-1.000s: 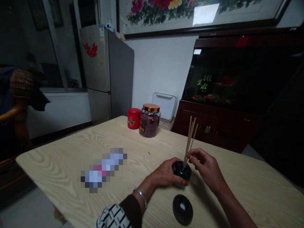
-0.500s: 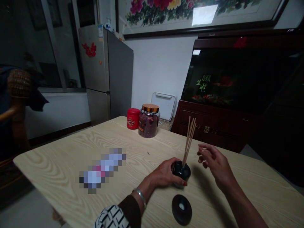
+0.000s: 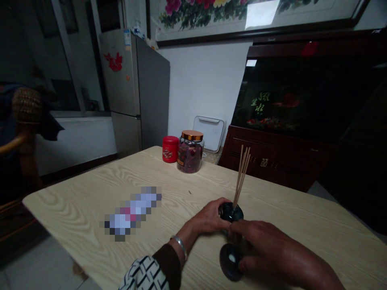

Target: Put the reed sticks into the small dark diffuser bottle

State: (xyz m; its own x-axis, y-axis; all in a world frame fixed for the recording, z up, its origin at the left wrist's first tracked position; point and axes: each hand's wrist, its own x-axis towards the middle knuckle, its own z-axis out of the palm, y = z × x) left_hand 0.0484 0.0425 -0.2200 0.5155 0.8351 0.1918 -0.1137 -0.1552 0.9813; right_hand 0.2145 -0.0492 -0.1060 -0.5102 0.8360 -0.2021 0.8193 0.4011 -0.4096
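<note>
My left hand [image 3: 208, 218] is wrapped around a small dark glass diffuser bottle [image 3: 231, 211] on the table. Several thin reed sticks [image 3: 241, 177] rise from its neck, leaning slightly right. In front of the bottle lies a dark round disc [image 3: 227, 264] with a pale spot at its centre. My right hand [image 3: 263, 245] reaches over the disc, fingers bent and apart. Its thumb is at the disc's right edge, and its index fingertip is close to the bottle's lower side. The right hand covers part of the disc and the bottle's base.
A red canister [image 3: 170, 149] and a jar of dried flowers [image 3: 190, 153] with a copper-coloured lid stand at the table's far edge. A blurred-out oblong item [image 3: 133, 211] lies on the left of the wooden table [image 3: 78, 193]. Behind are a fridge [image 3: 123, 88] and an aquarium [image 3: 281, 96].
My right hand has come down and leftward from beside the reed sticks to the dark disc. My left hand keeps its hold on the diffuser bottle.
</note>
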